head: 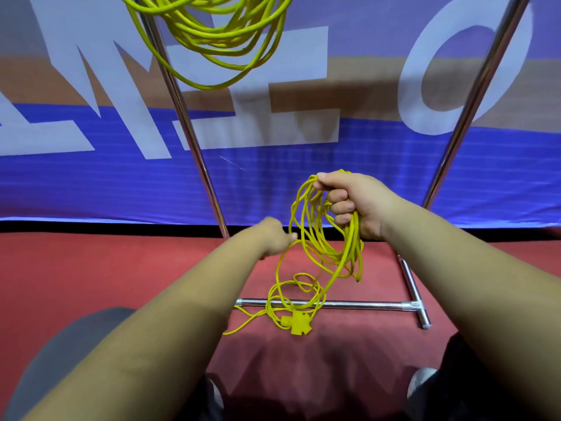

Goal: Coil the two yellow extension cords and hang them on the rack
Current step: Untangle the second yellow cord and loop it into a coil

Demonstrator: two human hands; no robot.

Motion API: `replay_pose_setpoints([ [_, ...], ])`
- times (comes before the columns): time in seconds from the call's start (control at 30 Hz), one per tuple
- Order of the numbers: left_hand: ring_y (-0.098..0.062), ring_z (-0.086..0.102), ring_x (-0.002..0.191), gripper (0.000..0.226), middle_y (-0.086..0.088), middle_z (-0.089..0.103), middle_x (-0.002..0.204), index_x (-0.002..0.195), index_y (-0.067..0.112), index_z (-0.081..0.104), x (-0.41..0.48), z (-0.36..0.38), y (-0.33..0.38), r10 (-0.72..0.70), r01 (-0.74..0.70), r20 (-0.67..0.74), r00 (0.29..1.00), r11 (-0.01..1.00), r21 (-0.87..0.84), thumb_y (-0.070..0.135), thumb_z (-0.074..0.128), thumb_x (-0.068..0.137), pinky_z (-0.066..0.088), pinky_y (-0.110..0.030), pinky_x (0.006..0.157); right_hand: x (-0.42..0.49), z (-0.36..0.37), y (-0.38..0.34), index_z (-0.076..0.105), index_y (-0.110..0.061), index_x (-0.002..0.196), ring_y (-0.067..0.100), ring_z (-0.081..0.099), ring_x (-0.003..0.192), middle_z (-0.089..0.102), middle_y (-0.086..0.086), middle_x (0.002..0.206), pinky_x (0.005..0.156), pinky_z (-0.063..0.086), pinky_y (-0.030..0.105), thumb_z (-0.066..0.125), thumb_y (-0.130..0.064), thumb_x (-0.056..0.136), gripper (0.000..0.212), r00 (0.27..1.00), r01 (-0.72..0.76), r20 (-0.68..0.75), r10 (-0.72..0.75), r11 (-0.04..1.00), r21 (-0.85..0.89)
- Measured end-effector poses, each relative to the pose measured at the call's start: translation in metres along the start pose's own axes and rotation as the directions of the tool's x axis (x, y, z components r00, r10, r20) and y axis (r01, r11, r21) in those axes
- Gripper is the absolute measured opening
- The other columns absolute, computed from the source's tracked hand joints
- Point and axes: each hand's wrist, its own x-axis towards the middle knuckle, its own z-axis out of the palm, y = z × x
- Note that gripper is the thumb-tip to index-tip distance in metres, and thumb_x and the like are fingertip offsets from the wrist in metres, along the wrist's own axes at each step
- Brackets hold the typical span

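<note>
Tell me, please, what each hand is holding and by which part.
The right hand grips the half-coiled yellow cord at the top of its gathered loops. The left hand, blurred, seems to pinch a loose strand of the same cord.

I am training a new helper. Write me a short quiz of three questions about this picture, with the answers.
1. True or false: the right hand grips loops of the thin yellow extension cord.
2. The yellow plastic socket end lies: A) on the red carpet by the chrome base bar; B) on a top rail; C) in a hand.
3. Fill in: the second yellow cord coil hangs ___ the hands.
Key: 1 true; 2 A; 3 above.
</note>
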Motion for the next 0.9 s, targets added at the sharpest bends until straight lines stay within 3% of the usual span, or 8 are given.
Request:
replay_pose_setpoints([
  [0.1, -0.033, 0.065, 0.086, 0.032, -0.021, 0.07, 0.109, 0.112, -0.003, 0.064, 0.004, 0.026, -0.004, 0.001, -0.003, 0.075, 0.997, 0.999, 0.033, 0.024, 0.048, 0.106, 0.043, -0.031, 0.066, 0.001, -0.004, -0.004, 0.067, -0.016, 0.091, 0.003, 0.026, 0.038, 0.032, -0.012, 0.055, 0.036, 0.024, 0.019, 0.062, -0.033, 0.106, 0.024, 1.0, 0.024, -0.005, -0.024, 0.999, 0.043],
  [0.17, -0.031, 0.065, 0.084, 0.02, -0.014, 0.07, 0.099, 0.107, 0.002, 0.064, 0.013, 0.036, -0.005, -0.027, 0.03, 0.042, 0.999, 0.997, -0.067, 0.017, 0.053, 0.1, 0.044, -0.03, 0.064, 0.001, -0.006, -0.007, 0.067, -0.015, 0.091, 0.003, 0.027, 0.038, 0.033, -0.011, 0.055, 0.036, 0.025, 0.019, 0.062, -0.032, 0.106, 0.023, 0.999, 0.042, -0.008, -0.042, 0.997, 0.061],
  [0.27, -0.038, 0.07, 0.073, 0.027, -0.012, 0.061, 0.073, 0.086, 0.005, 0.061, 0.018, 0.032, 0.002, -0.027, 0.041, 0.057, 0.998, 0.963, -0.266, 0.026, 0.056, 0.103, 0.053, -0.034, 0.066, 0.004, -0.009, -0.007, 0.067, -0.014, 0.094, 0.004, 0.03, 0.038, 0.037, -0.01, 0.056, 0.036, 0.027, 0.02, 0.062, -0.032, 0.106, 0.023, 0.997, 0.074, -0.021, -0.073, 0.995, 0.073],
  [0.33, -0.034, 0.062, 0.062, 0.034, -0.008, 0.051, 0.066, 0.084, 0.008, 0.06, 0.016, 0.022, 0.006, 0.006, -0.007, -0.005, 1.0, 0.964, -0.266, 0.038, 0.059, 0.102, 0.056, -0.036, 0.062, 0.007, -0.011, -0.006, 0.067, -0.013, 0.093, 0.005, 0.032, 0.038, 0.039, -0.01, 0.056, 0.037, 0.028, 0.021, 0.063, -0.031, 0.106, 0.022, 0.994, 0.096, -0.059, -0.092, 0.993, 0.065],
  [0.47, -0.023, 0.045, 0.056, 0.022, 0.002, 0.048, 0.056, 0.09, 0.016, 0.078, 0.009, -0.002, 0.01, 0.085, -0.14, -0.178, 0.98, 0.938, -0.317, 0.035, 0.067, 0.095, 0.035, -0.024, 0.048, 0.02, -0.023, -0.001, 0.067, -0.014, 0.09, 0.007, 0.035, 0.039, 0.043, -0.009, 0.056, 0.039, 0.031, 0.021, 0.064, -0.03, 0.104, 0.022, 0.974, 0.118, -0.199, -0.106, 0.992, 0.046],
  [0.57, -0.015, 0.041, 0.051, 0.018, 0.008, 0.044, 0.051, 0.093, 0.023, 0.079, 0.0, -0.022, 0.017, 0.112, -0.227, -0.263, 0.958, 0.858, -0.46, 0.038, 0.068, 0.095, 0.034, -0.023, 0.048, 0.026, -0.034, 0.003, 0.067, -0.014, 0.087, 0.009, 0.036, 0.041, 0.044, -0.007, 0.058, 0.041, 0.032, 0.021, 0.066, -0.028, 0.101, 0.019, 0.941, 0.108, -0.319, -0.109, 0.994, -0.021],
  [0.73, -0.016, 0.028, 0.054, 0.021, 0.005, 0.03, 0.063, 0.108, 0.031, 0.078, -0.02, -0.055, 0.027, 0.194, -0.415, -0.375, 0.907, 0.568, -0.711, 0.037, 0.06, 0.099, 0.029, -0.028, 0.05, 0.033, -0.039, 0.013, 0.065, -0.012, 0.088, 0.012, 0.037, 0.04, 0.045, -0.003, 0.059, 0.04, 0.034, 0.02, 0.067, -0.02, 0.097, 0.012, 0.892, 0.036, -0.441, -0.096, 0.989, -0.142],
  [0.9, -0.018, 0.013, 0.062, 0.026, 0.001, 0.018, 0.068, 0.119, 0.02, 0.073, -0.04, -0.078, 0.033, 0.391, -0.491, -0.414, 0.822, 0.117, -0.863, 0.029, 0.05, 0.109, 0.016, -0.034, 0.057, 0.036, -0.04, 0.024, 0.064, -0.01, 0.092, 0.011, 0.038, 0.037, 0.045, -0.003, 0.057, 0.039, 0.036, 0.022, 0.072, -0.017, 0.096, 0.011, 0.893, -0.045, -0.449, -0.017, 0.991, -0.127],
])
